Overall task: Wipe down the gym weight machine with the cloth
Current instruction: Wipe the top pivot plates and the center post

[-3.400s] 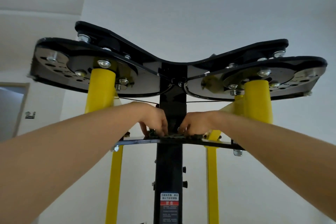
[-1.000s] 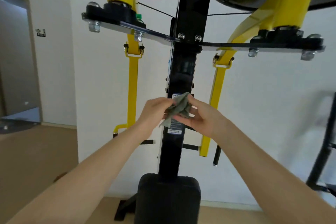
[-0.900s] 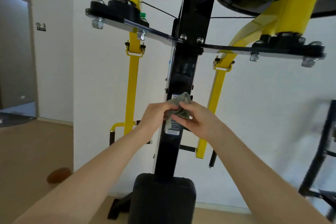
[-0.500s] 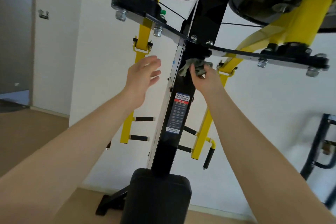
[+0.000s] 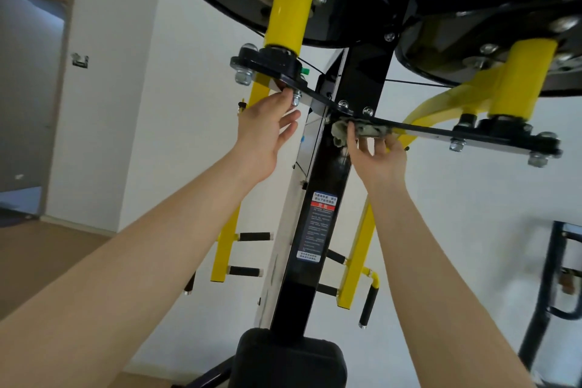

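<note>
We press cloth (image 5: 362,131) under bar (image 5: 419,132) with right hand (image 5: 376,156) | left hand (image 5: 267,129) spread, touching bar | post (image 5: 333,148) between hands | pad (image 5: 286,359) below

the right hand (image 5: 376,156) presses a grey cloth (image 5: 362,130) up against the underside of the black crossbar (image 5: 419,130), just right of the black post (image 5: 333,173). the left hand (image 5: 267,129), fingers straight, touches the crossbar's left end beside a bolt (image 5: 296,98). yellow arms (image 5: 226,249) hang either side.
</note>
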`<action>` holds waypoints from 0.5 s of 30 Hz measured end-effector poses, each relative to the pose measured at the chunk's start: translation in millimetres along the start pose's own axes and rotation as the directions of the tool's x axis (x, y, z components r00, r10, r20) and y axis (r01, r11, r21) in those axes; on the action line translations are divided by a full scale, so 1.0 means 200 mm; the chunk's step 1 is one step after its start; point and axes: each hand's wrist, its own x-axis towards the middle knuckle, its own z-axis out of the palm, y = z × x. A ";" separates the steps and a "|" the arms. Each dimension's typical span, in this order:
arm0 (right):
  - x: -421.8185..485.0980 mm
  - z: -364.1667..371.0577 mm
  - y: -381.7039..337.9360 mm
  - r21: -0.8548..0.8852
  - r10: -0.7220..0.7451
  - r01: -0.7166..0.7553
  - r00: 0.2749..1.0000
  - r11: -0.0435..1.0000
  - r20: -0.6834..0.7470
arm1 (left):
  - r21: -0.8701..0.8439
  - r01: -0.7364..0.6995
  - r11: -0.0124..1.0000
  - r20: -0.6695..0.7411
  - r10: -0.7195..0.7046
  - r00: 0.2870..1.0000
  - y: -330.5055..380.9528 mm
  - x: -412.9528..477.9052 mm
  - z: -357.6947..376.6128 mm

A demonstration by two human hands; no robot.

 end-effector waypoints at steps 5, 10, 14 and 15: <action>0.05 0.16 0.09 -0.546 -0.129 0.186 0.982 0.817 0.141 | 0.108 0.002 0.994 0.089 -0.012 0.996 0.00 0.02 -0.08; -0.05 0.31 0.08 -0.123 -0.011 0.037 0.978 0.992 0.209 | 0.119 -0.019 0.993 0.110 0.006 0.994 0.04 0.01 -0.17; -0.14 0.39 0.02 0.444 0.294 -0.363 0.931 0.819 0.218 | -0.043 -0.087 0.995 0.026 0.088 0.996 0.13 -0.03 -0.24; -0.16 0.38 0.00 0.503 0.258 -0.379 0.920 0.777 0.295 | -0.048 -0.112 0.993 0.034 0.113 0.993 0.15 -0.04 -0.26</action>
